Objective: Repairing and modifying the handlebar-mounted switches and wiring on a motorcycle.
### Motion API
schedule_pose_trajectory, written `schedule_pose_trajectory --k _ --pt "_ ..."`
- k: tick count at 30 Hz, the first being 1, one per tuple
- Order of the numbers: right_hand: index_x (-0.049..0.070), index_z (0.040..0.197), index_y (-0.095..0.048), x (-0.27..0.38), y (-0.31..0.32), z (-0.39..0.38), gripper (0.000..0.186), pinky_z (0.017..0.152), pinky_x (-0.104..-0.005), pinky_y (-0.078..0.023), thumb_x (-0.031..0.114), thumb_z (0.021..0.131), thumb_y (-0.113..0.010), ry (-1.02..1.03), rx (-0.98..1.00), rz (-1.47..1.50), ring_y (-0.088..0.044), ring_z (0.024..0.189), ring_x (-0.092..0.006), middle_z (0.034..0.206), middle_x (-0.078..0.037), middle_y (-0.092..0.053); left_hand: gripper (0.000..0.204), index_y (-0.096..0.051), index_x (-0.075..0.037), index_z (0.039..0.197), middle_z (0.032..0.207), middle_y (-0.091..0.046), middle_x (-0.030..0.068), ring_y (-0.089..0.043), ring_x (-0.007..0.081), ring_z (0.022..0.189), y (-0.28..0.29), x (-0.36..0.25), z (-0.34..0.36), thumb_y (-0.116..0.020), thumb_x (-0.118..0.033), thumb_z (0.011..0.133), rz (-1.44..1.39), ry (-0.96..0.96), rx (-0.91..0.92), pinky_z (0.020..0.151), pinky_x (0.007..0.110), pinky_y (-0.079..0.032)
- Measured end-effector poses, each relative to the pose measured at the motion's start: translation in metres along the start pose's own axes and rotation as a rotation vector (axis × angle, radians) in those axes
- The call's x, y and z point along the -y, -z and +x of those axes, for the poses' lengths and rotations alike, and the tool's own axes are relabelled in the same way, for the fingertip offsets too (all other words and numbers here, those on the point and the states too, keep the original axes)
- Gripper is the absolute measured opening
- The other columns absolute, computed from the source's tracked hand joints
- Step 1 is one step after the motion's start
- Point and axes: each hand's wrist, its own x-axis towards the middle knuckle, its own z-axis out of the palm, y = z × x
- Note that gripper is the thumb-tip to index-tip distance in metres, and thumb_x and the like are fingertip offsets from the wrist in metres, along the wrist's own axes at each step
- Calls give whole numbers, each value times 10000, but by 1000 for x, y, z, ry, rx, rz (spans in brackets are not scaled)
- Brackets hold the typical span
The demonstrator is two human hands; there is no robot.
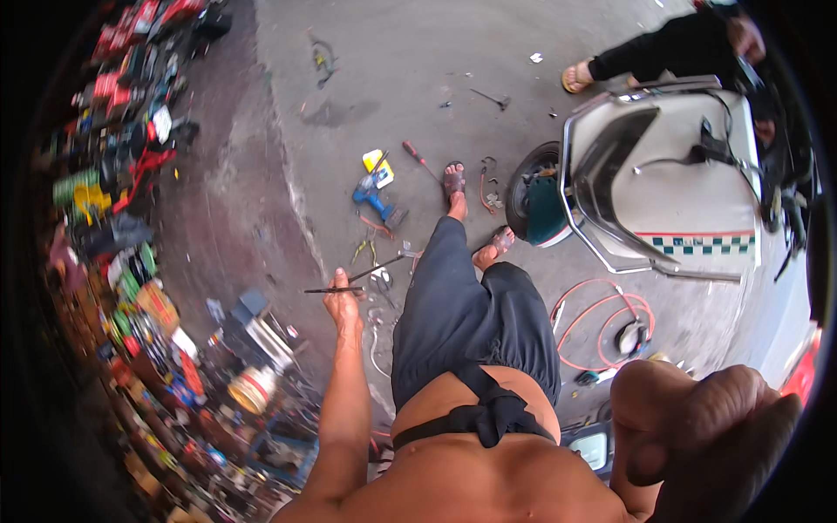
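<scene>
We see the left hand closed on a dark tool, left of the legs. Its longer arm seems, through the blur, to slant forward and right toward them. The right hand, raised near the camera, is well apart; we cannot tell whether it grips anything.

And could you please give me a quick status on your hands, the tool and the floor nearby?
Left hand gripping thin dark tool. Right hand raised, contents unclear. Blue drill, red-handled screwdriver on floor.
</scene>
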Motion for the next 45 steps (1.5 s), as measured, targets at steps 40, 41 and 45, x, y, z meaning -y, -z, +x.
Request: schedule_pose_trajectory --k 40,41,45 --pt "-12 964 -640 1 -175 2 416 692 -391 -484 351 799 -761 1109 293 1370 -607 797 -323 923 -154 -620 357 -574 1 1135 690 -574 26 -533 90 518 -50 -10 77 -577 -299 941 188 -162 424 418 239 -442" --pt "-12 964 -640 7 -167 -8 416 692 -391 -484 351 799 -761 1132 250 1355 -607 797 -323 923 -154 -620 361 -570 6 1140 701 -577 30 -534 91 520 -46 -19 79 -571 -297 944 200 -201 484 421 240 -444" --pt "-6 979 -634 17 -148 -37 394 689 -403 -478 329 808 -754 1330 80 1436 -592 814 -331 928 -153 -618 316 -573 17 1104 749 -612 50 -541 95 561 -65 -72 37 -538 -260 956 236 -319 589 463 234 -428"
